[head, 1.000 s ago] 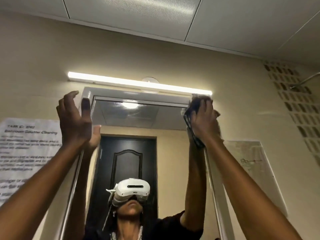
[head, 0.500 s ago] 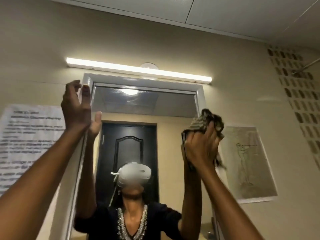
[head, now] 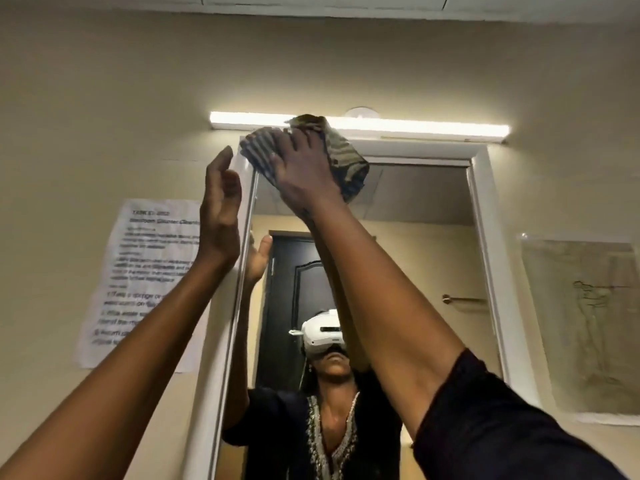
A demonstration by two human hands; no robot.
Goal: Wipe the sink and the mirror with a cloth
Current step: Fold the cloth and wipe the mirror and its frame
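Against mirror [head: 415, 202], right hand [head: 304, 174] on cloth [head: 346, 161]

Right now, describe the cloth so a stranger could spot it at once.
Find the white-framed mirror under the glowing light bar. At its top left corner, the right hand presses a bunched cloth; it is the only striped, crumpled thing there.

Cloth [head: 346, 161]: striped grey, bunched, pressed against the mirror's upper left corner; mirror [head: 415, 237]: wall-mounted, upright, white-framed, directly beneath a lit strip light; sink: out of view.
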